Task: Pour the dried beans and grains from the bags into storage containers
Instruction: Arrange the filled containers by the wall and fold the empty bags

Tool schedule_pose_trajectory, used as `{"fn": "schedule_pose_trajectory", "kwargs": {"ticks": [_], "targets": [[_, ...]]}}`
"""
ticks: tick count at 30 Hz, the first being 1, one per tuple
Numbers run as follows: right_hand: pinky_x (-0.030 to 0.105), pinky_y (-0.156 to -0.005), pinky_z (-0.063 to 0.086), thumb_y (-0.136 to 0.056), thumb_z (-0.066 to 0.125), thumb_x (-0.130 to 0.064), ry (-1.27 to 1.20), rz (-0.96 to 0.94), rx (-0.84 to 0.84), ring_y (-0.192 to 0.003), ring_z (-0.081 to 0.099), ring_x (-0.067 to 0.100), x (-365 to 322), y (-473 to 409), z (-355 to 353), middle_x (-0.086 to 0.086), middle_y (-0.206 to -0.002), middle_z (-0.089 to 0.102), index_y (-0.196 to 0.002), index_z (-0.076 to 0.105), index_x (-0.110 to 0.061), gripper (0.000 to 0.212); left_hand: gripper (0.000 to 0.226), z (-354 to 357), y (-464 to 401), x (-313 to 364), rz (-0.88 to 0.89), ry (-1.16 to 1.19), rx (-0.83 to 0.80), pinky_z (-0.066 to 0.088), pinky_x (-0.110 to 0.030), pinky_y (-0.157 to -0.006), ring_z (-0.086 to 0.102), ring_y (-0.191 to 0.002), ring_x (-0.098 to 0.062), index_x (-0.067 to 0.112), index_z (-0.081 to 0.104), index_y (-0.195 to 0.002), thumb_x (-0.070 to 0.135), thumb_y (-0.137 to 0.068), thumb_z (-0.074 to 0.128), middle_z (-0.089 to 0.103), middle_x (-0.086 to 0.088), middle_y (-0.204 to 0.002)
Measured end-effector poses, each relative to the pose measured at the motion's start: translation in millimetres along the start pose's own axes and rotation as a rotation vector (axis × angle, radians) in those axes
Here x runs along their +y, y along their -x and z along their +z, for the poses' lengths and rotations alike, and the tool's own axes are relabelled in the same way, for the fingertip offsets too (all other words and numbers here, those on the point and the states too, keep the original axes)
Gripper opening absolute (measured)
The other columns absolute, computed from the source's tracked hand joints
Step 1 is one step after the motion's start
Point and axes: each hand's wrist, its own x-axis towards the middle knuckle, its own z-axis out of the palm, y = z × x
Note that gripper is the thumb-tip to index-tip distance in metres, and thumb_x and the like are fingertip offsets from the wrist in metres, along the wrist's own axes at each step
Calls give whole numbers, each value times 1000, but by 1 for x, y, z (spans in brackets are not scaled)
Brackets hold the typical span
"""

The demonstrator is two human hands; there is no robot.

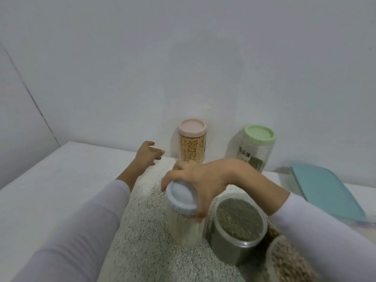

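From the head camera, the right hand (200, 180) curls down over the pale blue lid (182, 197) of a clear jar (186, 228) filled with pale grain, fingers and thumb gripping the lid's rim. The jar stands upright on a speckled counter strip (142, 231) near the middle of the view. The left hand (148, 154) reaches forward past it, fingers loosely spread and holding nothing, hovering near the back of the counter.

Just right of the gripped jar, touching or nearly so, sits a lidless round container (238, 224) full of small greenish-grey grains. At the lower right corner another container (289, 263) shows brownish beans, blurred and partly cut off.

Against the white wall (183, 58) stands a pink-lidded jar (192, 141) of yellow kernels, just beyond the left hand's fingertips. To its right is a green-lidded jar (255, 147) with a label, its contents unclear. A flat teal lid (325, 192) lies at the right edge. Both arms wear pale sleeves (85, 231).
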Motion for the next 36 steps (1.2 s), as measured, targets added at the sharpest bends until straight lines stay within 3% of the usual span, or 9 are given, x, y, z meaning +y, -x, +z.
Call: {"fn": "schedule_pose_trajectory", "kwargs": {"ticks": [2, 6, 13, 18, 20, 24, 29, 33, 36], "targets": [[38, -93, 43, -69, 83, -26, -22, 8, 61, -114, 36, 20, 7, 2, -2, 0, -123, 32, -135, 29, -35, 86, 56, -9, 4, -7, -26, 14, 36, 47, -29, -69, 61, -90, -24, 4, 35, -137, 13, -90, 64, 59, -12, -112], [31, -81, 44, -70, 80, -20, -112, 91, 148, -111, 37, 21, 25, 3, -2, 2, -123, 32, -135, 31, -29, 82, 50, -15, 12, -13, -61, 22, 68, 47, -29, -68, 63, -86, -22, 5, 39, -134, 12, -91, 62, 61, -17, -116], [40, -97, 46, -72, 77, -25, -114, 344, 395, -121, 35, 26, 90, 1, -14, 6, -136, 26, -145, 24, -26, 91, 42, -2, 22, -8, -55, 60, 14, 47, -31, -70, 64, -78, -18, 5, 44, -130, 11, -91, 59, 65, -12, -109], [46, -106, 30, -87, 62, -37, 93, 474, 572, -131, 26, 32, 125, -8, -16, 14, -146, 26, -142, 34, -15, 66, 35, 13, 29, -8, -20, 98, -12, 49, -31, -72, 64, -80, -20, 5, 45, -129, 12, -95, 54, 67, -7, -99], [45, -113, 19, -90, 57, -38, 191, 507, 584, -139, 17, 35, 132, -13, -10, 15, -153, 17, -145, 29, -11, 67, 33, 18, 30, -8, 0, 118, -17, 50, -30, -72, 65, -81, -20, 5, 46, -127, 10, -95, 53, 67, -6, -98], [42, -117, 8, -76, 76, -31, 239, 532, 592, -144, 7, 34, 145, -18, -4, 15, -158, 5, -150, 15, -11, 98, 29, 27, 33, -4, 47, 144, -31, 51, -30, -73, 66, -81, -18, 6, 49, -124, 7, -95, 52, 68, -3, -97], [40, -117, 13, -76, 76, -28, 277, 580, 649, -144, 12, 32, 148, -27, -4, 15, -158, 10, -148, 23, -7, 91, 22, 34, 38, 1, 77, 152, -35, 51, -30, -73, 65, -79, -17, 10, 50, -117, 4, -96, 46, 68, -1, -95], [41, -117, 15, -76, 76, -29, 291, 591, 655, -144, 13, 32, 147, -29, -2, 15, -157, 12, -146, 26, -7, 90, 15, 45, 49, 3, 98, 113, -44, 49, -25, -63, 61, -69, -16, 9, 56, -107, 3, -95, 48, 66, -6, -87], [41, -117, 10, -77, 75, -29, 252, 543, 661, -144, 13, 30, 144, -23, -2, 14, -157, 13, -146, 26, -8, 88, 8, 52, 68, 13, 165, 74, -168, 48, -26, -64, 59, -70, -17, 12, 60, -99, 8, -92, 59, 65, -4, -82]]}}
